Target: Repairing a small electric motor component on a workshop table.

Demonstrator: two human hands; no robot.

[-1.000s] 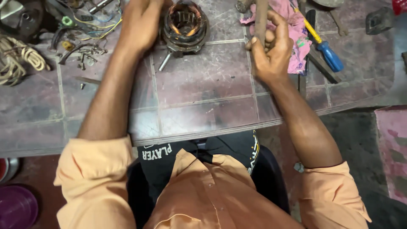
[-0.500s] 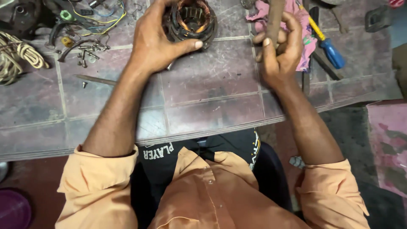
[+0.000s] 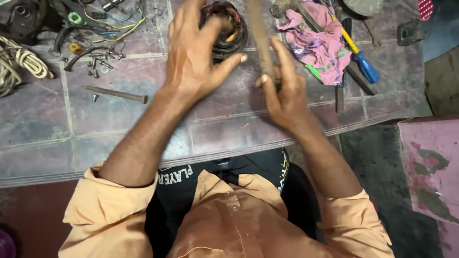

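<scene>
I see my left hand [image 3: 193,62] clamped over the stator [image 3: 224,26] at top centre of the tabletop [image 3: 119,124], fingers wrapped to steady it. My right hand [image 3: 282,93] grips a blurred stick [image 3: 258,33] upright beside it, seemingly for striking.

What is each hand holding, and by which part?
Left hand grips the wound motor stator over its top and side. Right hand grips a blurred wooden handle near its lower end.
</scene>
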